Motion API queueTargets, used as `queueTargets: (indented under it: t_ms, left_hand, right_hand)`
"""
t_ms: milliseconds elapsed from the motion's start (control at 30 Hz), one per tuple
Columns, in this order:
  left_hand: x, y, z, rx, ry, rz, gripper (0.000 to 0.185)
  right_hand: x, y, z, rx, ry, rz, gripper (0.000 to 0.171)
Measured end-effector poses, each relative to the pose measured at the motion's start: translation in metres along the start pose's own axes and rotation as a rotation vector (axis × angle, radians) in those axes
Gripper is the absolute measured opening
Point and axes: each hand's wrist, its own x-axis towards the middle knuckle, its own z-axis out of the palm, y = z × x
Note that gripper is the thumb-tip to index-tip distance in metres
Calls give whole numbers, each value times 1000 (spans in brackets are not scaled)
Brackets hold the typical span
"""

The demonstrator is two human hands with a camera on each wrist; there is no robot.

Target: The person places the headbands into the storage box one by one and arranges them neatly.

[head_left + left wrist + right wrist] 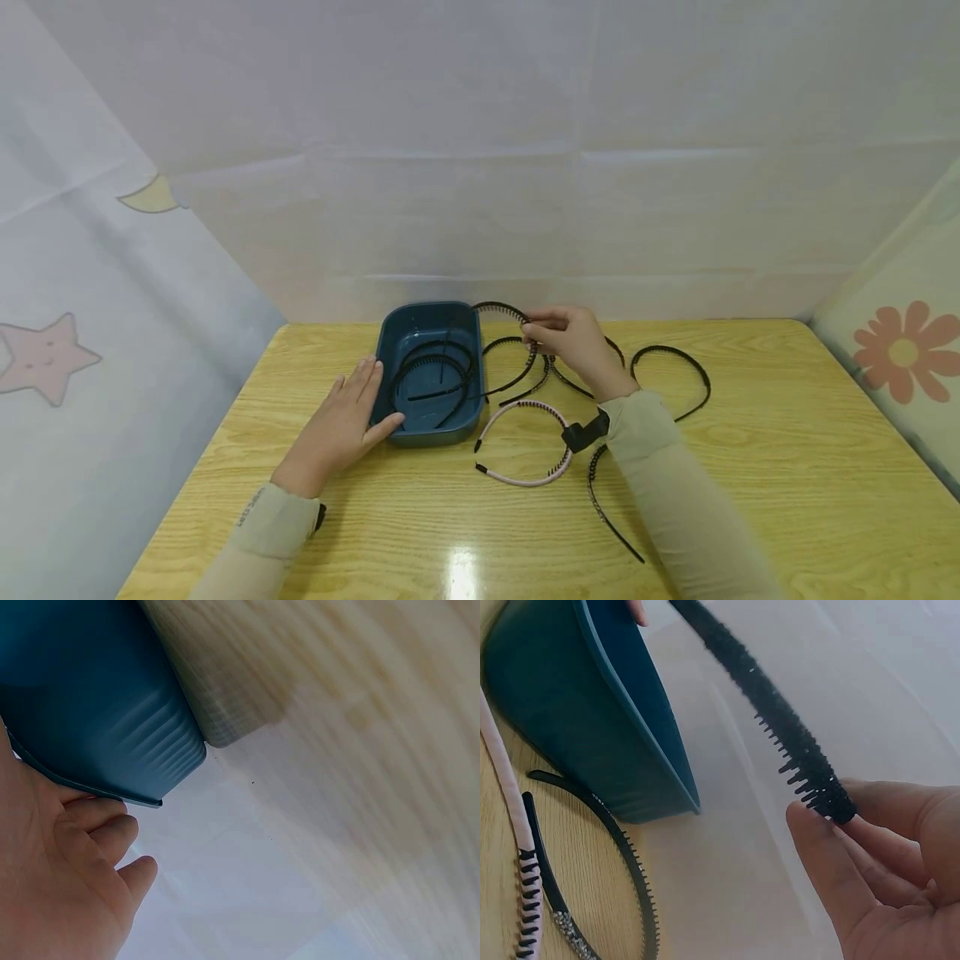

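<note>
My right hand (573,342) pinches a black toothed headband (765,697) between thumb and fingers, lifted at the right side of a dark blue plastic bin (435,437). In the head view this band's far end reaches over the bin's right rim. Straight fingers of my left hand (337,429) lie along the bin's left rim, with the thumb at its near corner; the left wrist view shows the palm (67,885) beside the rim. Inside the bin lie black headbands (431,358). A pink headband (525,482) rests on the table just below my right hand.
Black headbands lie on the wooden table (787,483) right of the bin, one far right (705,379) and one nearer me (600,506), partly behind my right sleeve (675,492). A pale cloth backdrop (480,167) rises behind the table and at both sides.
</note>
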Motion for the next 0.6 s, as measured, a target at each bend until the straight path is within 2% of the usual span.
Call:
queueTargets:
  t_ms: [400,600]
  left_hand:
    - [0,-1,3,3,6,3,93]
    - [0,-3,4,2,0,0,94]
  right_hand:
    - [15,1,22,-64,-30,-3,35]
    - [16,2,35,-174,-37,-58,32]
